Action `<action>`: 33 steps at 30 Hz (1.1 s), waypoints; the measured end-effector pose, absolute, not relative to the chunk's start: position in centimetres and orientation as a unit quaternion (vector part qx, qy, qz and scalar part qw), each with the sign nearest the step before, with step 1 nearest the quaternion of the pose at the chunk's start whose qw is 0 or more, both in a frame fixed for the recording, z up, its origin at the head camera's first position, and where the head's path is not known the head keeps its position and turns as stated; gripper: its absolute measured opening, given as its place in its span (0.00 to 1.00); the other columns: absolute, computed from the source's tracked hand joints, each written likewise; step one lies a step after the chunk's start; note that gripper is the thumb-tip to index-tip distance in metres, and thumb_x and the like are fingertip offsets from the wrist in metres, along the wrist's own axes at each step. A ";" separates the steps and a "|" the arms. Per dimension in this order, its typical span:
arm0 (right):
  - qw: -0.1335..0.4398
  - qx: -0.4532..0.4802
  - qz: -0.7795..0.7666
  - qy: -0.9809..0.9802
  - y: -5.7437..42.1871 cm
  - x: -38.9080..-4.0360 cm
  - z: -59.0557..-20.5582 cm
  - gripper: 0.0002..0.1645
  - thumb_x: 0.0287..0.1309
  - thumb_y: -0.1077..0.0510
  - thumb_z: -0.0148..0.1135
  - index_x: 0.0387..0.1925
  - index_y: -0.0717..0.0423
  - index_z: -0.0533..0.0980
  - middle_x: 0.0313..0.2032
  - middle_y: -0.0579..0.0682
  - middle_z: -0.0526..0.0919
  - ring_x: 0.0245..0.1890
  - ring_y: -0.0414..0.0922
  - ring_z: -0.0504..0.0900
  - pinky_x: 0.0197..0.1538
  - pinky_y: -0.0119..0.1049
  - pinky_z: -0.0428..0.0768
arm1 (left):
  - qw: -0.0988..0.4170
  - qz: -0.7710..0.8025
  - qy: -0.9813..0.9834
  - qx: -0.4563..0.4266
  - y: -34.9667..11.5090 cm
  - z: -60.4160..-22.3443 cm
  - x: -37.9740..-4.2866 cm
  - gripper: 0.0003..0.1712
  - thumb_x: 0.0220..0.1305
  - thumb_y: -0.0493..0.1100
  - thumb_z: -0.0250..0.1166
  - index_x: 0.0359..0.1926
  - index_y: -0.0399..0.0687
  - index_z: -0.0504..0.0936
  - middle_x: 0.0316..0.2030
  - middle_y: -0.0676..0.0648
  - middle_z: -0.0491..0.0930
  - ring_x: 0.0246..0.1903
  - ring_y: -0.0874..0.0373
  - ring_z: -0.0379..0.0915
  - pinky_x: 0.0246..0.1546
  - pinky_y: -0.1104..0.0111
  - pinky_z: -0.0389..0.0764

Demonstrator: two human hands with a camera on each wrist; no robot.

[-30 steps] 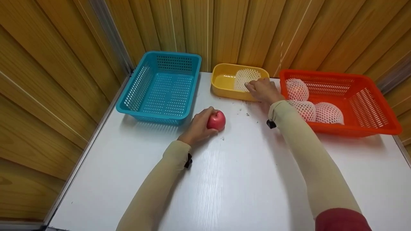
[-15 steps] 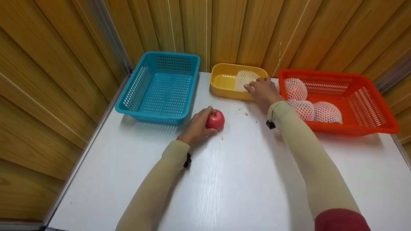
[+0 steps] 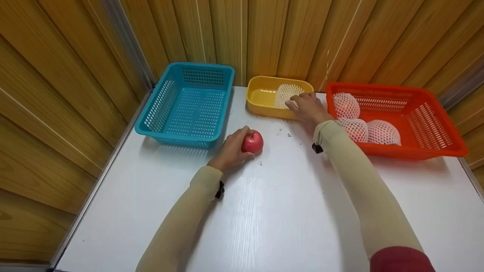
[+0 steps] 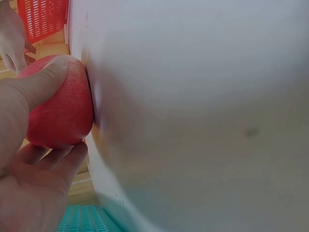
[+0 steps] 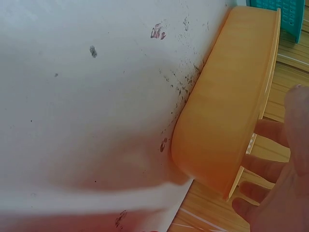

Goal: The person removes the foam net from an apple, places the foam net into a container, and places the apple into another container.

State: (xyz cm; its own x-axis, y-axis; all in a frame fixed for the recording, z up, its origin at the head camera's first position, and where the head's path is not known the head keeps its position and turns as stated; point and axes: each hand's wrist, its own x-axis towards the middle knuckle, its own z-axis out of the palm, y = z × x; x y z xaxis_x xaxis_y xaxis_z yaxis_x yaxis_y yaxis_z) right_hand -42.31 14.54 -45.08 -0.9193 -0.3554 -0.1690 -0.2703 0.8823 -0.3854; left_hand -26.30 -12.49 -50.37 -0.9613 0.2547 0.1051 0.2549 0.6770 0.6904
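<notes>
A red apple (image 3: 252, 142) rests on the white table, gripped by my left hand (image 3: 232, 149). In the left wrist view the thumb lies over one side of the apple (image 4: 63, 113) and the fingers bear on the opposite side. My right hand (image 3: 309, 107) is over the near right rim of a yellow bin (image 3: 261, 109). Inside that bin is a white foam net sleeve (image 3: 285, 92), right beside the fingertips. The right wrist view shows the fingers (image 5: 263, 166) spread and reaching over the rim; their tips are hidden, so a hold on the sleeve cannot be made out.
A teal basket (image 3: 177, 138) stands to the left of the yellow bin. On the right, a red basket (image 3: 416, 152) holds several net-wrapped fruits, one being a sleeved fruit (image 3: 383, 132). Wooden panels (image 3: 261, 34) wall the back and sides of the white table (image 3: 272, 219).
</notes>
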 end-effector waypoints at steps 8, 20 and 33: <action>0.094 -0.174 -0.199 0.960 14.6 -42.1 -45.3 0.41 0.72 0.29 0.47 0.78 0.42 0.62 0.78 0.55 0.58 0.77 0.60 0.50 0.76 0.65 0.51 | -0.026 -0.351 -0.925 -0.142 -12.1 -49.6 -26.6 0.41 0.54 0.41 0.81 0.63 0.53 0.66 0.62 0.48 0.74 0.63 0.51 0.68 0.64 0.58 0.75; 0.029 -0.231 -0.215 0.948 14.3 -42.0 -45.3 0.52 0.64 0.29 0.60 0.81 0.36 0.51 0.80 0.56 0.50 0.78 0.61 0.49 0.74 0.68 0.54 | -0.021 -0.237 -0.952 -0.193 -11.0 -47.8 -27.0 0.37 0.60 0.43 0.77 0.64 0.52 0.66 0.58 0.45 0.76 0.56 0.48 0.72 0.55 0.60 0.81; -0.006 -0.273 -0.236 0.933 12.2 -40.9 -46.5 0.57 0.58 0.26 0.64 0.81 0.26 0.47 0.80 0.51 0.49 0.79 0.55 0.47 0.74 0.66 0.57 | -0.001 -0.205 -0.948 -0.243 -11.0 -45.4 -26.6 0.39 0.55 0.46 0.80 0.65 0.58 0.71 0.60 0.45 0.72 0.58 0.48 0.69 0.51 0.59 0.84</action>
State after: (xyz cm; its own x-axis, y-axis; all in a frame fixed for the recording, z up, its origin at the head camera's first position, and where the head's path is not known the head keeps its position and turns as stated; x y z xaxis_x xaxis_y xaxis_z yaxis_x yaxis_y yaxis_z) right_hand -40.92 12.17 -46.49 -0.8508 -0.5064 0.1405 -0.5123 0.7394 -0.4368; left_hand -26.62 -11.02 -45.42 -0.8821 0.4606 0.0983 0.4600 0.7978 0.3898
